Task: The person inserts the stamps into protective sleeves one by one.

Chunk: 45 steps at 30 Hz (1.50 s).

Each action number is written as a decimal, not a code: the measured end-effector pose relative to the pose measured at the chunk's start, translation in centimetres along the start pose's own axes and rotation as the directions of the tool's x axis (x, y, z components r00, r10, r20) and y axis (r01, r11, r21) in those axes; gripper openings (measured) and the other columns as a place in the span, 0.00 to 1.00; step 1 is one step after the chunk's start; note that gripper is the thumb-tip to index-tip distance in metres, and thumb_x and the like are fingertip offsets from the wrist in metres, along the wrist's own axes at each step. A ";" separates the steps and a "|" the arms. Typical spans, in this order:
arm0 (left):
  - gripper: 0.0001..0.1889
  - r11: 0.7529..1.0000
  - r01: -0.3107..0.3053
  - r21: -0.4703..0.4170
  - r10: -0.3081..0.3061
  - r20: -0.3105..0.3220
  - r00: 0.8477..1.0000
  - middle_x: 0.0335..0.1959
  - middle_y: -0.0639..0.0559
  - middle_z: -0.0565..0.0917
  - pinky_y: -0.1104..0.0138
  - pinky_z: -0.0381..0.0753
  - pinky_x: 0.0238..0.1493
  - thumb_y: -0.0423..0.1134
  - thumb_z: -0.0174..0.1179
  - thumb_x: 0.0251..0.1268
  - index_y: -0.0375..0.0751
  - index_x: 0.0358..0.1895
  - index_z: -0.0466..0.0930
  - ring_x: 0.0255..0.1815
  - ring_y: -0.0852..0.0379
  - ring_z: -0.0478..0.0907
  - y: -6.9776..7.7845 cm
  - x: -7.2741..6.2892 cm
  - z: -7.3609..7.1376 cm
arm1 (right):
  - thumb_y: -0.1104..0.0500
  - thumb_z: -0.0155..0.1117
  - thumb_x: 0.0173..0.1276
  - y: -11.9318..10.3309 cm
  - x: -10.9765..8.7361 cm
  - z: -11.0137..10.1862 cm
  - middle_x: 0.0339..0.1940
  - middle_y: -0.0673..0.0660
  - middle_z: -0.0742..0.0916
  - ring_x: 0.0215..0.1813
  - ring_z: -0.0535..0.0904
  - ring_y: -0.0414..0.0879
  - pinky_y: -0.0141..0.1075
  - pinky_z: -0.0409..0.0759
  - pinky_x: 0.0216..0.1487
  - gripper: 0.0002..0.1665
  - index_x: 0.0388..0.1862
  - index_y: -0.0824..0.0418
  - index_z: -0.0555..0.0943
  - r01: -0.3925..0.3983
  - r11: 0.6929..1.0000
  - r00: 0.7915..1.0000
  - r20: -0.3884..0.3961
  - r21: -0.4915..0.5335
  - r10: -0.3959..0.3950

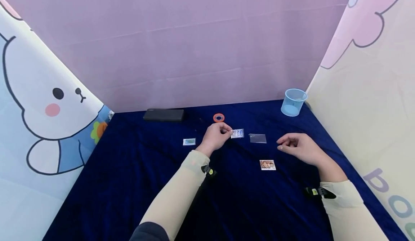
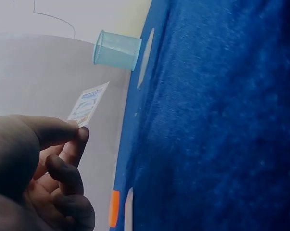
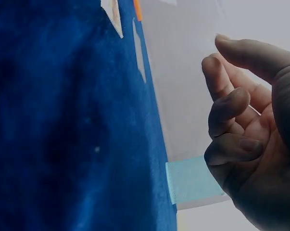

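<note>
My left hand pinches a blue-and-white card, a clear sheet at its three o'clock; my right hand has thumb and fingertips apart.

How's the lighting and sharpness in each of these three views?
Head: evenly lit, but print on the held card is too small to read; left wrist: left hand dim against a pale backdrop, card print soft; right wrist: right hand largely shadowed, blue cloth patchily dark.

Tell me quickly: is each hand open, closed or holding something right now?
Left hand: holding a small printed card, pinched between thumb and finger.
Right hand: open, fingers loosely curled, holding nothing.
</note>
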<state>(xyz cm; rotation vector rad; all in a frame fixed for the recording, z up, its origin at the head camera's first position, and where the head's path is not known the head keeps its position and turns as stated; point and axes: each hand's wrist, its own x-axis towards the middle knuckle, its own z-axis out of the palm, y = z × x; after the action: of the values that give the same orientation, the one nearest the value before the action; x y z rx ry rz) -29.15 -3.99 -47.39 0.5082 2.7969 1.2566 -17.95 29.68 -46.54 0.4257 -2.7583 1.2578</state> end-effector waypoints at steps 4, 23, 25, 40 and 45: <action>0.03 0.999 0.032 0.023 -0.032 0.023 0.999 0.35 0.65 0.85 0.62 0.80 0.44 0.50 0.69 0.73 0.59 0.40 0.88 0.38 0.62 0.80 0.2 0.0 0.2 | 0.58 0.76 0.69 0.9 0.0 0.2 0.34 0.51 0.87 0.27 0.78 0.45 0.36 0.77 0.27 0.12 0.49 0.61 0.88 -0.036 0.999 0.997 0.073 0.004 0.035; 0.03 0.984 0.089 0.157 -0.098 0.051 0.994 0.35 0.66 0.87 0.63 0.81 0.44 0.49 0.70 0.71 0.58 0.41 0.90 0.38 0.64 0.82 0.3 0.8 1.2 | 0.59 0.81 0.63 0.4 0.1 1.3 0.38 0.52 0.86 0.29 0.77 0.43 0.35 0.78 0.32 0.18 0.51 0.61 0.87 -0.034 0.997 0.960 0.275 -0.072 0.053; 0.03 0.978 0.096 0.185 -0.106 0.045 0.993 0.35 0.66 0.86 0.63 0.80 0.44 0.48 0.71 0.70 0.58 0.41 0.89 0.38 0.64 0.82 0.4 0.9 1.3 | 0.59 0.82 0.62 0.3 0.0 1.4 0.39 0.52 0.86 0.29 0.77 0.43 0.35 0.78 0.32 0.19 0.51 0.60 0.88 -0.029 0.996 0.961 0.273 -0.086 0.051; 0.05 0.949 0.122 0.290 -0.141 0.045 0.989 0.30 0.68 0.84 0.62 0.78 0.40 0.51 0.74 0.65 0.61 0.35 0.87 0.33 0.64 0.80 0.3 1.3 1.5 | 0.59 0.84 0.58 -1.3 -0.1 2.1 0.32 0.49 0.82 0.33 0.75 0.42 0.36 0.75 0.35 0.15 0.42 0.56 0.87 0.053 0.972 0.966 0.260 -0.229 0.009; 0.06 0.954 0.126 0.273 -0.147 0.057 0.987 0.31 0.67 0.84 0.62 0.77 0.40 0.49 0.76 0.63 0.59 0.37 0.88 0.33 0.63 0.79 0.1 1.3 1.5 | 0.61 0.84 0.57 -1.2 -0.2 2.2 0.32 0.50 0.82 0.31 0.74 0.41 0.35 0.75 0.33 0.13 0.38 0.54 0.87 0.048 0.975 0.965 0.264 -0.215 0.011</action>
<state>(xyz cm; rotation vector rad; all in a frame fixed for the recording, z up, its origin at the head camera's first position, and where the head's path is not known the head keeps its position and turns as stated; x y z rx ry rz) -30.13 -2.47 -48.15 0.3551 2.8929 0.8183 -17.37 27.35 -47.13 0.6388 -3.0606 0.9346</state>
